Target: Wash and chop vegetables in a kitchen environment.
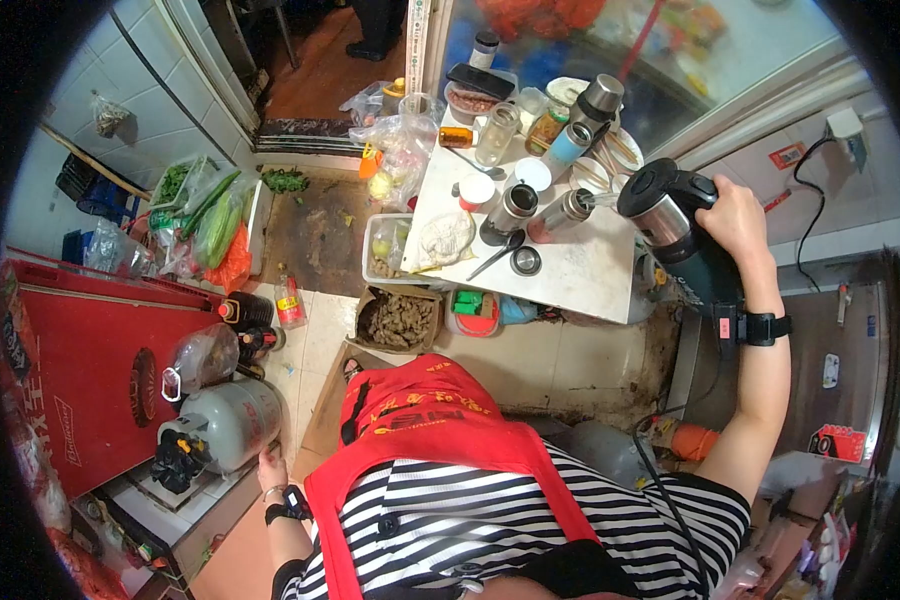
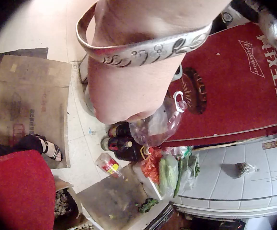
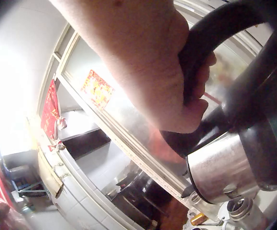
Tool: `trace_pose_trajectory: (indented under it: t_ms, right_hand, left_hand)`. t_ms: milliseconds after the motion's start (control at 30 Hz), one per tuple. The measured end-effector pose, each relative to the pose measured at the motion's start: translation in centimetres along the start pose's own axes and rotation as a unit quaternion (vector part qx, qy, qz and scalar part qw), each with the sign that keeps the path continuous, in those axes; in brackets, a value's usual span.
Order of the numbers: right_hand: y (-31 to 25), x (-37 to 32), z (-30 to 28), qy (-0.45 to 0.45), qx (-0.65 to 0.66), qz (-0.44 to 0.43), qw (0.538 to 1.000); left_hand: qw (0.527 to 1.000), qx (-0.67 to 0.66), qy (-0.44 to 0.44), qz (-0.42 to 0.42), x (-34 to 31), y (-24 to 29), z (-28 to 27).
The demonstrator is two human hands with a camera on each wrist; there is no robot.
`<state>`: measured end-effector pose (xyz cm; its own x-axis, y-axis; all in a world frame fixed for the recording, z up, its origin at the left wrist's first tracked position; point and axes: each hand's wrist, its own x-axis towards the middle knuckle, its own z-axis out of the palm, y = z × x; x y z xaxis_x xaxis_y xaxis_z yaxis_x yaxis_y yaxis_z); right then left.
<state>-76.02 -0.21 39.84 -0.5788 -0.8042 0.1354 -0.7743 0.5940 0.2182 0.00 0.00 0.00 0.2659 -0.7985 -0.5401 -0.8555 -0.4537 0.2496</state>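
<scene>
My right hand (image 1: 735, 222) grips the black handle of a steel and black electric kettle (image 1: 662, 222). The kettle tilts left, and what looks like a thin stream of water runs from its spout to the mouth of an uncapped flask (image 1: 560, 216) on the white table. In the right wrist view, fingers (image 3: 196, 112) wrap round the handle. Beside that flask stand a dark uncapped flask (image 1: 510, 215) and a blue-banded one (image 1: 569, 148). A black spoon (image 1: 497, 254) and a round lid (image 1: 525, 261) lie in front. Low at my side, my left hand (image 1: 271, 470) hangs loosely, holding nothing.
The white table (image 1: 595, 275) also bears jars, a steel thermos (image 1: 603, 97) and a bag of white food (image 1: 446, 240). Below it sits a cardboard box of ginger-like roots (image 1: 398, 318). A grey gas cylinder (image 1: 232, 425) lies left, near a red cabinet (image 1: 105, 370).
</scene>
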Motion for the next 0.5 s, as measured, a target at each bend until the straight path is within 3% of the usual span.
trace_pose_trajectory:
  t_ms: [500]
  right_hand:
    - [0.68, -0.45, -0.07, -0.004, 0.002, 0.012, 1.0]
  left_hand:
    - [1.0, -0.015, -0.008, -0.002, -0.07, -0.35, 0.67]
